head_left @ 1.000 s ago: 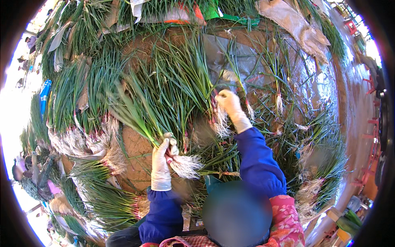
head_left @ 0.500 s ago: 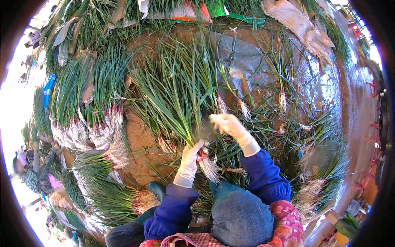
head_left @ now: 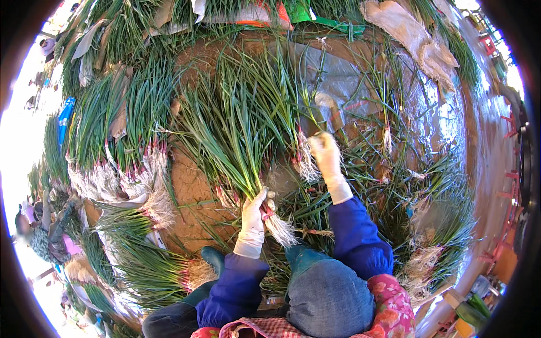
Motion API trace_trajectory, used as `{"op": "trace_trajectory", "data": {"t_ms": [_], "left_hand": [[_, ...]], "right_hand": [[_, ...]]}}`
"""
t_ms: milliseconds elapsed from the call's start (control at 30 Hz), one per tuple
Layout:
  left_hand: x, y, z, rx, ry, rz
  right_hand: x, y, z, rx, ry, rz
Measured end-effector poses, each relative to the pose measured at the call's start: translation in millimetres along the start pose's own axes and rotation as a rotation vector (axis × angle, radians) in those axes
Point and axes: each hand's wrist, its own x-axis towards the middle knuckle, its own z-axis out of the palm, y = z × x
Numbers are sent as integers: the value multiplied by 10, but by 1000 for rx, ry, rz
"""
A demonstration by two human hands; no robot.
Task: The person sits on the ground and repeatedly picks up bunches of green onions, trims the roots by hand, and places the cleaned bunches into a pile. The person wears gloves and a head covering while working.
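Observation:
Both my hands wear pale gloves. My left hand [head_left: 255,218] is closed round the lower stems of a bunch of green garlic [head_left: 239,146]. The bunch's reddish stem bases and white roots [head_left: 278,228] stick out below my fingers, and its long leaves fan away from me. To the right of the bunch, my right hand [head_left: 326,152] is closed at the lower end of a loose green garlic stalk [head_left: 311,110], whose roots it hides. Just left of that hand lie a few more stalks with white roots [head_left: 304,160].
Bundled green garlic [head_left: 127,107] lies in rows on the left, with more near my left knee [head_left: 163,270]. Scattered stalks [head_left: 389,191] cover the ground to the right. A grey plastic sheet [head_left: 349,79] and a beige sack [head_left: 403,31] lie farther off. Another person [head_left: 53,228] sits at far left.
My right hand has moved right and away from me, from beside the bunch onto the loose stalk. My left hand has shifted slightly left, still holding the bunch.

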Motion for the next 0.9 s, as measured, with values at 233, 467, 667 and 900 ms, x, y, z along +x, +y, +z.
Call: {"op": "trace_trajectory", "data": {"t_ms": [233, 467, 667, 900], "left_hand": [[-188, 320, 9, 21, -183, 240], [-6, -9, 230, 292, -212, 65], [-13, -115, 7, 158, -214, 12], [-224, 145, -204, 464, -304, -128]], "right_hand": [[333, -41, -200, 81, -282, 239], [-362, -642, -555, -684, -801, -780], [-563, -469, -365, 78, -568, 7], [-640, -418, -239, -90, -1184, -55]]}}
